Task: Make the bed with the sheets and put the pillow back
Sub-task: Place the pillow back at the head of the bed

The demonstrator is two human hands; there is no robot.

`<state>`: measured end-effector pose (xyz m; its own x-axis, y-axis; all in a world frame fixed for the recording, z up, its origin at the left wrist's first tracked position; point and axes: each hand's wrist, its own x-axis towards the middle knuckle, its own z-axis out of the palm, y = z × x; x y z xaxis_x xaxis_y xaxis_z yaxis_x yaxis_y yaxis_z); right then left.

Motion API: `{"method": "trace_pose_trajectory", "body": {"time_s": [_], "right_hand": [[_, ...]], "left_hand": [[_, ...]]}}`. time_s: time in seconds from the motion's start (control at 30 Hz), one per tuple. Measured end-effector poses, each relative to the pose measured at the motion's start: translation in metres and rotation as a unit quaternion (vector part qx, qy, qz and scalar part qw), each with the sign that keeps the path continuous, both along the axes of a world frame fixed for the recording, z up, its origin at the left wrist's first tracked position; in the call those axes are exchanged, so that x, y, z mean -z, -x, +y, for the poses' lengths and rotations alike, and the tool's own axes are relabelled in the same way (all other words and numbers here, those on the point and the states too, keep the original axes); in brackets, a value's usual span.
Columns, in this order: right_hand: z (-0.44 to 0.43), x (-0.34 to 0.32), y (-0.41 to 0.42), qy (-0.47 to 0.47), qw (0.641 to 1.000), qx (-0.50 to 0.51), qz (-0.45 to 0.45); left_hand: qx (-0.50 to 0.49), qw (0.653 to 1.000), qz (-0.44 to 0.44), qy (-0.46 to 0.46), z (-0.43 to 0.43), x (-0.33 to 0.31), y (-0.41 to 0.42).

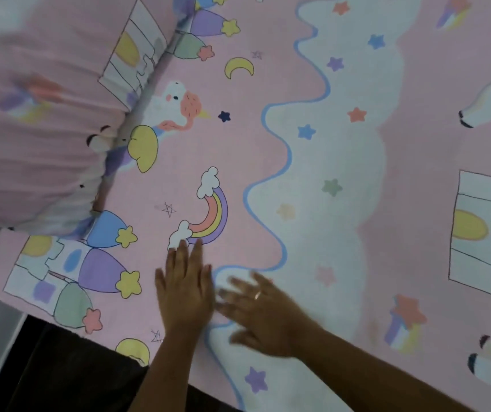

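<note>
A: At the near edge of the unicorn sheet (357,179), what're the hands doing?
B: left hand (185,292) and right hand (263,318) flat on it, fingers (198,252) straight, gripping nothing. Pillow (45,114) sits far left.

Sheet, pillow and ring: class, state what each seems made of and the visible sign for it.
Sheet: woven cloth, probably cotton, matt; it lies flat with printed cartoons and no shine. Pillow: the same printed cloth over soft filling, judging by its gathered, puckered edge and bulge. Ring on the right hand: metal, seemingly gold-toned, catching a small glint.
</note>
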<state>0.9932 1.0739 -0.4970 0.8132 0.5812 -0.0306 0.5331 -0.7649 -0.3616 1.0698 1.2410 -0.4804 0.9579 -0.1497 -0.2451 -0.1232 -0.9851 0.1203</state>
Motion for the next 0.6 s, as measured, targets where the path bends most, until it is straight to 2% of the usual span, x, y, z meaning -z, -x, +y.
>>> {"method": "trace_pose_trajectory", "body": {"time_s": [0.07, 0.1, 0.17, 0.23, 0.27, 0.37, 0.43, 0.53, 0.6], "right_hand": [[-0.006, -0.008, -0.007, -0.048, 0.994, -0.094, 0.002], [-0.015, -0.01, -0.024, -0.074, 0.993, -0.09, -0.005], [-0.046, -0.003, -0.074, -0.087, 0.994, 0.038, -0.048], [-0.093, 0.003, -0.129, -0.025, 0.971, 0.229, -0.067], [-0.113, 0.004, -0.151, 0.018, 0.955, 0.293, -0.047], [-0.117, 0.013, -0.176, 0.078, 0.922, 0.38, -0.019], [-0.063, 0.018, -0.164, 0.085, 0.934, 0.344, -0.044], [0.048, 0.016, -0.116, 0.001, 0.981, 0.189, -0.04], [0.108, 0.006, -0.085, -0.027, 0.996, 0.087, -0.007]], "left_hand": [[-0.037, 0.999, -0.003, -0.008, 0.018, -0.002, -0.003], [-0.064, 0.998, -0.013, -0.008, 0.027, -0.002, -0.005], [-0.116, 0.993, -0.028, -0.007, 0.041, -0.003, -0.008], [-0.147, 0.988, -0.041, -0.007, 0.051, -0.004, -0.011], [-0.156, 0.987, -0.046, -0.008, 0.055, -0.004, -0.011], [-0.174, 0.984, -0.042, -0.001, 0.058, -0.008, -0.012], [-0.199, 0.979, -0.044, 0.022, 0.058, -0.012, -0.013], [-0.231, 0.971, -0.045, 0.053, 0.065, -0.019, -0.015], [-0.239, 0.967, -0.049, 0.067, 0.076, -0.024, -0.017]]}}
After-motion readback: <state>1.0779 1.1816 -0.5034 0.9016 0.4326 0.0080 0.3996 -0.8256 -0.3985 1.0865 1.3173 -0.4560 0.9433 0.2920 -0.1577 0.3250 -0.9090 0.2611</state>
